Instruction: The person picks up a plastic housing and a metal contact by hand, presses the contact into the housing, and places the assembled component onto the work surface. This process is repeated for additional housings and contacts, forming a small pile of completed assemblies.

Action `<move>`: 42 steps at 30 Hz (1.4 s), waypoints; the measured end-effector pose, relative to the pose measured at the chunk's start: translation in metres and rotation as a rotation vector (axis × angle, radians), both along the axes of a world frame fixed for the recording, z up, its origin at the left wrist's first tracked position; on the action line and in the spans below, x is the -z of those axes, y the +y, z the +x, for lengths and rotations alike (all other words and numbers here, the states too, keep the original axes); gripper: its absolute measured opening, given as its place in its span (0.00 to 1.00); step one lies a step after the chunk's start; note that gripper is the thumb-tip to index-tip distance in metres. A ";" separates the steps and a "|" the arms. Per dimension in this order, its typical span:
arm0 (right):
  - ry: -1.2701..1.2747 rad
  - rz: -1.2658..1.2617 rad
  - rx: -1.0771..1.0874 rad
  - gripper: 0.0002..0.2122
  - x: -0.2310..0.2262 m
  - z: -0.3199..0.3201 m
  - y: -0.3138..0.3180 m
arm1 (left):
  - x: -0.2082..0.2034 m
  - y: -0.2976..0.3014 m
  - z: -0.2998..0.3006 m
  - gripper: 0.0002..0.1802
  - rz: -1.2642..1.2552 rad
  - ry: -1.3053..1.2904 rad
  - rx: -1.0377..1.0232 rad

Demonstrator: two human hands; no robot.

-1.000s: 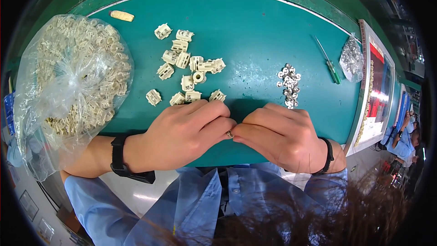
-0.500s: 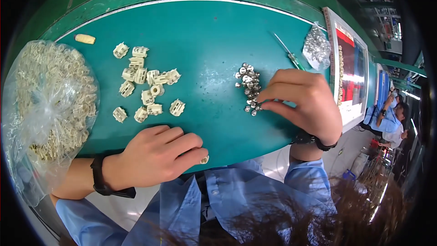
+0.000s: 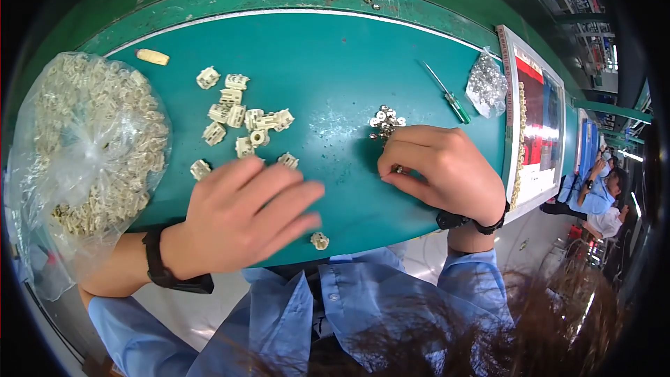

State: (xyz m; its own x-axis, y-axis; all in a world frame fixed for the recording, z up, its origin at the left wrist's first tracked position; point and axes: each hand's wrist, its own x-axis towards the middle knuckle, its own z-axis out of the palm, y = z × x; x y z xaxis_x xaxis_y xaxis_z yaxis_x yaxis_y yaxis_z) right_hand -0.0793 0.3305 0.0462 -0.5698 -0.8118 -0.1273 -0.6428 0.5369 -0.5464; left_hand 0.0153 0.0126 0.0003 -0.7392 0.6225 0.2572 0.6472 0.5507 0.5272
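Along the bottom of the frame we see our blue shirt, up against the near edge of the green table. Just inside that edge, at lower centre, one cream socket rests by itself on the table, apart from both hands.

To the left of it, our left hand is blurred, with its fingers spread; we make out nothing in its grasp. A black band circles that wrist. Right of centre, our right hand is curled, thumb and forefinger brought close together. A small shiny spot shows between them, but we cannot tell whether they pinch a metal part or only reach in front of one. This wrist wears a black strap.

Just beyond the right fingertips lies a small pile of metal parts, partly hidden by the hand. Left of centre, past the left hand, we have a loose cluster of cream sockets, the nearest partly covered by the fingers. A big clear bag full of similar cream pieces fills the left side.

At right stands a white-framed board. Near it, toward the upper right, are a green-handled screwdriver and a small bag of metal parts. A pale yellow roll lies at upper left. At far right, two co-workers appear.
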 end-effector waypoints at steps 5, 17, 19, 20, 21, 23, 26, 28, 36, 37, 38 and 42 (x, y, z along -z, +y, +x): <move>-0.121 -0.219 0.003 0.07 0.010 0.004 -0.008 | 0.002 0.010 -0.005 0.26 -0.154 0.203 -0.220; -0.109 -0.206 0.057 0.07 0.028 0.014 -0.035 | 0.018 -0.001 -0.001 0.19 -0.016 0.160 -0.042; -0.105 -0.188 0.058 0.08 0.029 0.015 -0.036 | 0.019 -0.001 0.001 0.18 0.004 0.150 -0.023; -0.118 -0.198 0.084 0.09 0.029 0.016 -0.036 | 0.020 -0.002 0.001 0.18 0.010 0.149 -0.019; -0.131 -0.208 0.110 0.09 0.030 0.016 -0.036 | 0.021 -0.002 0.002 0.18 0.016 0.149 -0.014; -0.150 -0.211 0.134 0.10 0.030 0.016 -0.036 | 0.022 -0.001 0.002 0.18 0.028 0.143 -0.013; -0.185 -0.195 0.177 0.11 0.026 0.016 -0.035 | 0.021 0.001 0.002 0.18 0.038 0.143 -0.017; -0.184 -0.197 0.184 0.12 0.025 0.017 -0.034 | 0.021 0.001 0.002 0.18 0.046 0.138 -0.020; -0.264 -0.133 0.262 0.12 0.021 0.016 -0.031 | 0.021 0.001 0.002 0.18 0.055 0.123 -0.018; -0.267 -0.122 0.258 0.12 0.021 0.015 -0.030 | 0.022 0.001 0.002 0.18 0.058 0.121 -0.019; -0.270 -0.112 0.254 0.12 0.020 0.014 -0.029 | 0.022 0.000 0.002 0.18 0.060 0.120 -0.019; -0.209 -0.188 0.190 0.11 0.026 0.013 -0.022 | 0.020 -0.001 0.002 0.18 0.045 0.116 -0.017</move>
